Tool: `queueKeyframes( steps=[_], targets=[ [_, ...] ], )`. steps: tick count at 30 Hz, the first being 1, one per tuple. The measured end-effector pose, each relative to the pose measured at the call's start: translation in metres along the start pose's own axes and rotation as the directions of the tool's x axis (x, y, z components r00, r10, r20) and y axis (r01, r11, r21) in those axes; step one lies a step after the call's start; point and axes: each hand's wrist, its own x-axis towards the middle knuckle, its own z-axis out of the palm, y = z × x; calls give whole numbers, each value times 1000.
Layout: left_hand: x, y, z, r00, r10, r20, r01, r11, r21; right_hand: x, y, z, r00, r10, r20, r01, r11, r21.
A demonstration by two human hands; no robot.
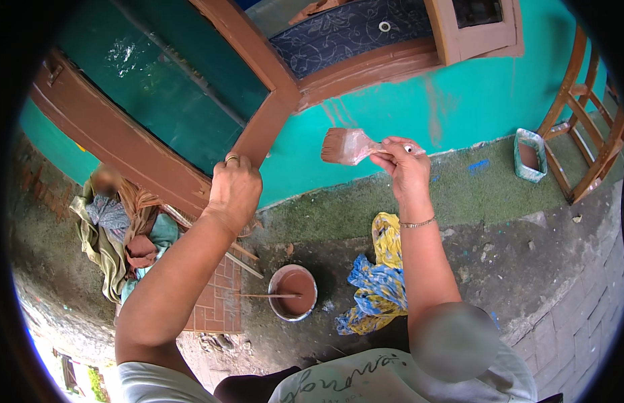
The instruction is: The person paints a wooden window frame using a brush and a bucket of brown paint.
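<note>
My right hand (407, 166) grips the handle of a wide paintbrush (354, 146). Its bristles are coated in brown paint and point left, in front of the turquoise wall (366, 111) and apart from it. My left hand (235, 187) is closed over the lower corner of an outward-swung window sash (268, 114), a brown-painted frame around dark glass. Some of its fingertips are hidden behind the wood. Below, between my arms, stands a bucket (312, 295) of brown paint with a thin stick (258, 295) across it.
Yellow-and-blue cloth (379, 282) lies on the ground near my right forearm. At right are a small paint tub (541, 161) and a wooden ladder-like frame (584, 111). A heap of cloths (114, 248) sits at left. Another sash (466, 43) juts out above.
</note>
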Motion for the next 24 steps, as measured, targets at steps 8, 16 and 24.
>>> queueKeyframes(
  steps=[8, 16, 24],
  targets=[
    [-5, 27, 10, 999, 24, 38, -22, 999, -42, 1, -2, -2, 1000, 5, -25, -5, 1000, 8],
    [-8, 19, 7, 995, -79, -58, 78, 997, -21, -2, -1, -1, 999, 37, -22, -37, 999, -4],
    [-9, 6, 3, 999, 37, -5, -37, 999, -18, -3, 1, 1, 999, 33, -27, -33, 999, -10]
  ],
)
